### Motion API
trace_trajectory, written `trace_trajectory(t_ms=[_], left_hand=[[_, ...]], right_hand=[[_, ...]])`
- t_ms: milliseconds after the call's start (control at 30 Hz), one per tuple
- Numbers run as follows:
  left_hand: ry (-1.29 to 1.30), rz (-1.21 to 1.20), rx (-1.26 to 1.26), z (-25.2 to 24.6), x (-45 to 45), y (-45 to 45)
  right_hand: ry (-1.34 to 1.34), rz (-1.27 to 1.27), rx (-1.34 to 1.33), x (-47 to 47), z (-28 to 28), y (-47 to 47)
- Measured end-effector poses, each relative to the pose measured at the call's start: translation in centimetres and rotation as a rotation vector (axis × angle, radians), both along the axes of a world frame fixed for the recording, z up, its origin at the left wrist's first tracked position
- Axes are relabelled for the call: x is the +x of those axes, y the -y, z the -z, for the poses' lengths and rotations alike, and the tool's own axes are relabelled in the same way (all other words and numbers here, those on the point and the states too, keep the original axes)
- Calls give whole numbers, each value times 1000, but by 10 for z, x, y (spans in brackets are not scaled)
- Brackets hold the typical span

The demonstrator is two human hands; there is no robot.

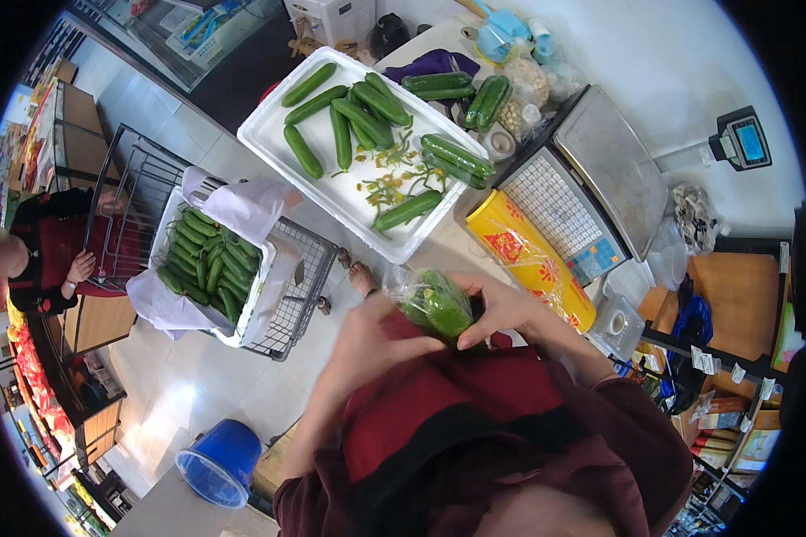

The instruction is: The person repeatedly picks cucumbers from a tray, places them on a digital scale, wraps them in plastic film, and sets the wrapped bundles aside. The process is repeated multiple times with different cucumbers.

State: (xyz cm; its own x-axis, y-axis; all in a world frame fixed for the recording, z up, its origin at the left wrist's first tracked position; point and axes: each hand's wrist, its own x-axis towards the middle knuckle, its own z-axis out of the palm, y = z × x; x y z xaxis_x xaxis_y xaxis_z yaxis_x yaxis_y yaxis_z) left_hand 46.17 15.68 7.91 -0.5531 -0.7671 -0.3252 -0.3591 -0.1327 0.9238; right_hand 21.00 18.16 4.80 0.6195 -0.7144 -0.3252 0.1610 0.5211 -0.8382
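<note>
Close to my chest, a bundle of cucumbers (440, 305) in clear plastic film is held between both hands. My left hand (369, 342) grips its near left side, slightly blurred. On its right side, my right hand (500, 305) presses thumb and fingers against the film. Ahead lies a white foam tray (349, 208) with several loose cucumbers (366, 121), a heap of yellow blossoms and stem bits (389, 178), and a wrapped cucumber pack (457, 158) at its right edge. Two more wrapped packs (487, 101) rest beyond the tray. The yellow roll of cling film (530, 258) sits right of the tray.
Right of the film roll is a weighing scale with a keypad (557, 208). Left stands a shopping cart (289, 295) bearing a foam box (262, 295) full of cucumbers. Another person (60, 248) holds the cart. A blue bucket (221, 456) is at lower left, shelves (732, 376) at right.
</note>
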Motion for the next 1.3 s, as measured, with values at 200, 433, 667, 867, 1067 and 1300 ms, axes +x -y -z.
trace_trajectory(t_ms=[200, 433, 667, 867, 1067, 1300], left_hand=[[-59, -366, -235, -14, 5, 17], [-227, -449, -224, -12, -23, 23], [-99, -481, -325, -26, -19, 54], [106, -355, -329, -5, -34, 21], [-64, -631, -278, 3, -41, 56], [156, -434, -166, -2, -25, 44]], right_hand=[[-63, 55, 105, -7, -14, -6], [-62, 119, 105, -4, -13, -8], [-40, 179, 144, -5, -12, -14], [-32, 202, 151, -4, -13, -16], [-45, 138, 151, -1, -16, -13], [-91, 109, 160, -2, -20, -10]])
